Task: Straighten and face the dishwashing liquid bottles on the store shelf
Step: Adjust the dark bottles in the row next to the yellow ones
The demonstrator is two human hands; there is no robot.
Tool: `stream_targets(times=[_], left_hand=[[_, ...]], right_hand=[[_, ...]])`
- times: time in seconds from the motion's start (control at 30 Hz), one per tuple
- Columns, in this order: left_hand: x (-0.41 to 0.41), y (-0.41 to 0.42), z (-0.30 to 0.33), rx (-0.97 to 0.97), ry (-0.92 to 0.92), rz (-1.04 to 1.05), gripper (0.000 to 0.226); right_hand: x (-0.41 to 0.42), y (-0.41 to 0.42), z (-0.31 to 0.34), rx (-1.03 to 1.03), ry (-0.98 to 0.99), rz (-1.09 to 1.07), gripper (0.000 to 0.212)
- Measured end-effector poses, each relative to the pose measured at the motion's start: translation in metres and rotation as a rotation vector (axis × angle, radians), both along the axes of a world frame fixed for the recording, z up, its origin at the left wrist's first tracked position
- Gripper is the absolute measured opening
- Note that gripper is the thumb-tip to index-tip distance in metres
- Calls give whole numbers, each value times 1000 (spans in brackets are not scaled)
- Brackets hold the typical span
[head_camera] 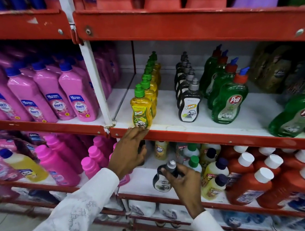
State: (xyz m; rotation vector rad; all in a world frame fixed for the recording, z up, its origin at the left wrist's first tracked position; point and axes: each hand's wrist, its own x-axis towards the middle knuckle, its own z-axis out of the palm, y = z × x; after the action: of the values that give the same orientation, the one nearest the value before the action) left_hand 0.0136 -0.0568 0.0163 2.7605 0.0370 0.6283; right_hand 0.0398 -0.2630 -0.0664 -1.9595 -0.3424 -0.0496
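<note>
On the middle shelf (208, 135) stand three front-to-back rows: yellow Super bottles with green caps (141, 113), black Super bottles with grey caps (189, 106), and green Pril bottles (229, 103). My left hand (129, 149) reaches up, and its stretched fingertips touch the base of the front yellow bottle at the shelf lip. A dark object (142, 144) shows behind its palm and thumb; whether it is held is unclear. Lower down, my right hand (182, 183) grips a black Super bottle (161, 183) by its grey-capped neck, in front of the lower shelf.
Pink Shakti bottles (44, 96) fill the left bay beyond a white upright post (95, 85). A larger green Pril bottle (295, 118) leans at the far right. The lower shelf holds mixed yellow, white-capped and red-orange bottles (250, 186). A gap lies between the yellow and black rows.
</note>
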Motion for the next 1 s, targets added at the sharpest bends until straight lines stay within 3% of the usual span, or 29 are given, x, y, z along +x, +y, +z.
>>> stream_targets(times=[0.2,0.37,0.67,1.0], left_hand=[[5,-13,4,3,-38,53,50],[7,-16,7,0,-54,66,45],[5,-17,9,-12,-20,84,53],[11,-28,8,39,-72,114,46]], right_hand=[[19,-27,131,213,-145,26,15],[59,-43,189,178,-283,36,22],[130,-31,188,17,-243,88,27],[145,-20,179,-72,-181,124,29]])
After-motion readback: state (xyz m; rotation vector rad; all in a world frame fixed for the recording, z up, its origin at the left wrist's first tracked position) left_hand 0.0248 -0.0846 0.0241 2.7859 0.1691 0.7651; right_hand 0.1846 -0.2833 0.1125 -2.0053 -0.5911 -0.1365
